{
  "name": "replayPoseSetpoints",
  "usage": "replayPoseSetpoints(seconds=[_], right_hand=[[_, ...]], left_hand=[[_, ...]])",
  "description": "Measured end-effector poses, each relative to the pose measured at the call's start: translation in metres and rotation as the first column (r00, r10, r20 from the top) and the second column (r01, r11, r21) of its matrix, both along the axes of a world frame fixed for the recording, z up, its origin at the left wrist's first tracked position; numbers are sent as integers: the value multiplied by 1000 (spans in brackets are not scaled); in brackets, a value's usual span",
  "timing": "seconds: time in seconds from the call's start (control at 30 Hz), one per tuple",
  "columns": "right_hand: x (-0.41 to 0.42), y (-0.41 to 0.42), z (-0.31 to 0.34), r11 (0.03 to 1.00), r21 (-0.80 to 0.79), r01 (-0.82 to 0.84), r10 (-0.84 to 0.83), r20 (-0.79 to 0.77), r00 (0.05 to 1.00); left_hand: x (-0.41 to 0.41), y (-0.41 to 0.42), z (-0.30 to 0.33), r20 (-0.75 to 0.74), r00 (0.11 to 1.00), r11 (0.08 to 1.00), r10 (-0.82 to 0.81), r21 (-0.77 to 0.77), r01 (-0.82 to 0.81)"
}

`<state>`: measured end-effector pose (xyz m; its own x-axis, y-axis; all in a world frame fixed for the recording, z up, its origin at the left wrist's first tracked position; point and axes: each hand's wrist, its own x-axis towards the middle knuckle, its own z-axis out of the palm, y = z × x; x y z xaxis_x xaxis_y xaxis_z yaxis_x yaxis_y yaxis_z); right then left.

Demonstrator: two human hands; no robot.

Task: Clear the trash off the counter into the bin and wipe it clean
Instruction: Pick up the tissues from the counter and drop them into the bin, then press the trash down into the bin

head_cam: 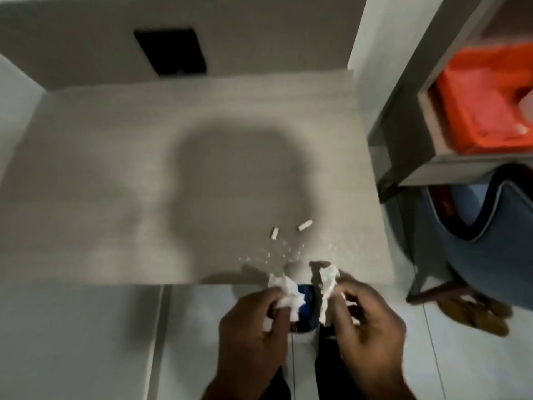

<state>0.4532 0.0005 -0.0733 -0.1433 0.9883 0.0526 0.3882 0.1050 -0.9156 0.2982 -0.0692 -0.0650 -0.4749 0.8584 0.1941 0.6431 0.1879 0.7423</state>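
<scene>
Left hand (251, 321): nearest the viewer, below the bench's front edge, fingers (274, 295) curled shut around a crumpled white tissue wad (285, 293).

Right hand (372, 316): level with the left, fingers pinched closed on a second white tissue strip (327, 287), whose long axis runs near to far, upper end reaching the bench edge.

Dark blue object (305, 298): between the two hands, mostly hidden by them and blurred; its identity cannot be told.

Bench (115, 174): pale grey, carrying a broad shadow across its middle.

White crumbs (285, 252): scattered on the bench just beyond the hands, near the front edge.

Two short white stubs: left stub (275, 233), long axis roughly near to far; right stub (305, 225), tilted up to the right. Apart from each other, just beyond the crumbs.

Black rectangle (173, 50): on the far wall, blurred.

Shelf unit (403, 111): right of the bench, holding an orange crate (484, 96), cut off by the frame edge.
</scene>
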Motion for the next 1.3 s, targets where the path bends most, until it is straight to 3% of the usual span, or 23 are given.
replayPoseSetpoints(seconds=[0.13, 0.3, 0.43, 0.57, 0.73, 0.83, 1.0, 1.17, 1.3], right_hand=[[14, -52, -77, 997, -68, -31, 41, 161, 986], [14, -44, -209, 970, -238, -37, 104, 272, 957], [3, -29, -300, 949, -296, -104, 205, 336, 919], [-1, -23, -372, 878, -474, -64, 265, 370, 891], [-1, -20, -406, 784, -592, -186, 445, 327, 834], [8, -18, -403, 739, -647, -185, 480, 314, 819], [17, -24, -322, 793, -560, -242, 434, 240, 868], [26, -41, -161, 907, -272, -321, 378, 193, 906], [19, -40, -35, 963, 0, -270, 263, 230, 937]], left_hand=[[21, -43, -77, 20, 993, 975, -120, -188, 122], [21, -42, -205, 41, 994, 865, -97, -491, 105], [22, -24, -300, 42, 997, 819, 61, -573, -26], [32, -13, -368, 40, 992, 753, 116, -655, -62], [38, -9, -402, 204, 975, 647, 89, -756, 99], [32, -5, -390, 161, 986, 625, -28, -767, 143], [15, -11, -296, 10, 989, 781, -147, -612, 122], [4, -30, -140, -124, 934, 855, -335, -456, 246], [-4, -23, -27, -374, 878, 947, -299, -227, 226]])
